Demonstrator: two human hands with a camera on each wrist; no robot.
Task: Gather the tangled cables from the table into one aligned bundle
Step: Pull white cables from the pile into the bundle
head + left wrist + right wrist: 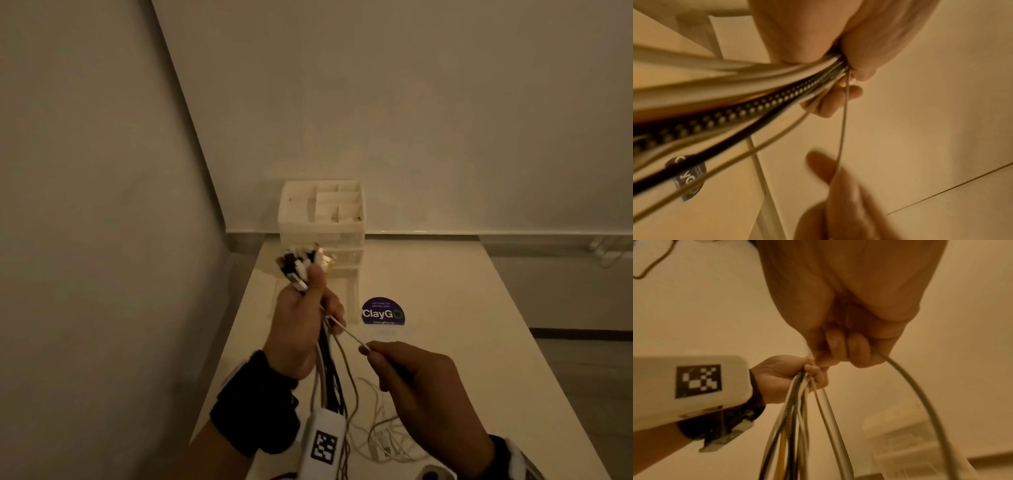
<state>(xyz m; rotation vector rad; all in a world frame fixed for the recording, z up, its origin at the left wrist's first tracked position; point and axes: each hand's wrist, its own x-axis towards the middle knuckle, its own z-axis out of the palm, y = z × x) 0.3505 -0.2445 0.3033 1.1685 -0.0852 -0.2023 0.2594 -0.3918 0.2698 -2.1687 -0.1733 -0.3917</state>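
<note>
— Nearest, under both hands: loose white loops (383, 435) on the tabletop (479, 342). Not picked up yet.

— Right hand (421, 383)?

— Curled tight, pinching one thin cable (347, 334). Stretched straight across to the left hand (301, 325).

— And that one?

— Closed in a fist round the bundle (329, 377), plugs (301, 262) poking out on top, up off the tabletop.

— So, best way?

— Probably slide along slowly, no yanking. Keep the fist tight. Lay the thin one beside the rest.

— Farther off?

— White box with little slots (322, 205), past the left hand.
</note>
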